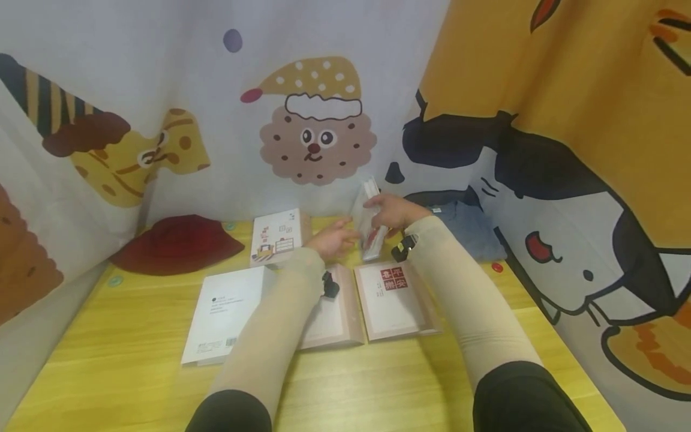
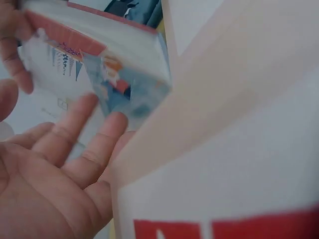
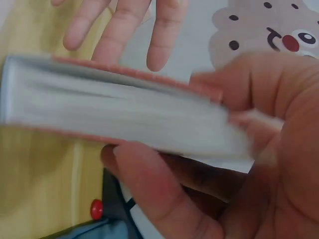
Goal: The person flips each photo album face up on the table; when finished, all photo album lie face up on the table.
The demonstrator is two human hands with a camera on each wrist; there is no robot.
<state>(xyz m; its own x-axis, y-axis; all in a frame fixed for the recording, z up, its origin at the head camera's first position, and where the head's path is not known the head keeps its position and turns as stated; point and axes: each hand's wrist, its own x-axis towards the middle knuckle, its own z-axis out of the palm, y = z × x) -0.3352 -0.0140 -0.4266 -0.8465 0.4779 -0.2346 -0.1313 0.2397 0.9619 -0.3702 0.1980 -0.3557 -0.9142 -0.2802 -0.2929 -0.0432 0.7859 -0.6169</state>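
Note:
My right hand [image 1: 396, 213] grips a thick book [image 1: 367, 207] by its upper part and holds it upright and slightly tilted above the table. In the right wrist view, the page edge of this book [image 3: 109, 109] lies between thumb and fingers. Its cover, seen in the left wrist view, has a red band and a blue picture. My left hand [image 1: 332, 240] is beside the book, fingers spread and palm turned up; I cannot tell whether its fingertips touch the cover. Just below the held book lies a white book with red characters [image 1: 388, 306].
Another pale book [image 1: 329, 321] lies partly under my left forearm. A white book with a barcode [image 1: 227, 312] is at front left, and an illustrated book [image 1: 278, 231] lies behind it. A red hat [image 1: 178, 243] sits back left, a blue-grey folded garment [image 1: 469, 228] back right.

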